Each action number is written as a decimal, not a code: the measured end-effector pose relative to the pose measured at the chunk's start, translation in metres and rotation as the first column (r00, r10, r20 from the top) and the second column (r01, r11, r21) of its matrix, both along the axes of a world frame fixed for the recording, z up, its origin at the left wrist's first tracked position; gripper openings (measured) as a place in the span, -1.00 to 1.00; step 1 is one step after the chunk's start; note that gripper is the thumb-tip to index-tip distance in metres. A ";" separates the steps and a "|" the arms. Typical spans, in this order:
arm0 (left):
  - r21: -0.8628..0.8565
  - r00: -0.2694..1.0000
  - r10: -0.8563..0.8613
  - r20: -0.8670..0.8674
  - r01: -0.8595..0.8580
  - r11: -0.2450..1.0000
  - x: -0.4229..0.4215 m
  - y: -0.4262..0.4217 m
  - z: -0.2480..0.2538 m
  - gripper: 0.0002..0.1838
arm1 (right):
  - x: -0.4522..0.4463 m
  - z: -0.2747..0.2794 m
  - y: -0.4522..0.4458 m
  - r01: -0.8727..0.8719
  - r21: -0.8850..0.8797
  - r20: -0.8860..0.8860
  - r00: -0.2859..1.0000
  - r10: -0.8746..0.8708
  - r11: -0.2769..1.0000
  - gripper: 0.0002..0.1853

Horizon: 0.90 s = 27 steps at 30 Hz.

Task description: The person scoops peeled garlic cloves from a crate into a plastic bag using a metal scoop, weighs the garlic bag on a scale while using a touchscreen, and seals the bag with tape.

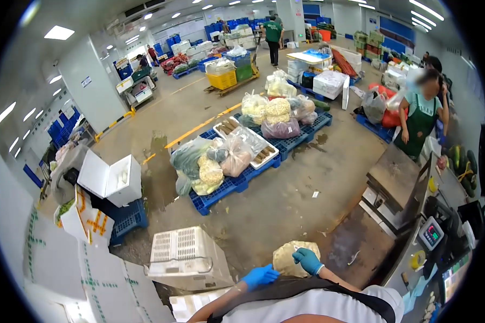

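Note:
A plump clear plastic bag [283, 259] with pale contents, too small to make out, is low in the head view, in front of my body. My right hand [308, 261], in a teal glove, is closed at the bag's gathered top, where a bit of white shows by the fingers. My left hand [261, 276], in a bright blue glove, is just left of the bag with its fingers stretched towards it. Nothing shows in that hand, and I cannot tell whether its fingertips touch the bag.
An upturned white plastic crate [186, 253] stands to my left. Blue pallets [218, 195] ahead carry bagged vegetables. A bench on my right bears a scale [431, 233] and yellow tape [417, 260]. A person in a green apron [419, 126] stands beyond a metal-topped stand [394, 176].

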<state>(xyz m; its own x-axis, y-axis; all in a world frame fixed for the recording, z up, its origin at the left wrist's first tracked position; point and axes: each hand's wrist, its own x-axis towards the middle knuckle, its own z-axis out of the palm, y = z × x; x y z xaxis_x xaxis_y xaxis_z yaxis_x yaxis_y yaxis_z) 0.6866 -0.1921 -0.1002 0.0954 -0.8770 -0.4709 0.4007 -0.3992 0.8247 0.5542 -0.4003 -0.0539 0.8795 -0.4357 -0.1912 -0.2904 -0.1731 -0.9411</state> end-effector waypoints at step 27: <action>-0.004 0.711 -0.436 0.552 0.525 0.851 0.420 -0.149 0.029 -0.72 | 0.418 0.035 -0.030 0.034 0.035 -0.173 0.984 -0.027 0.999 -0.83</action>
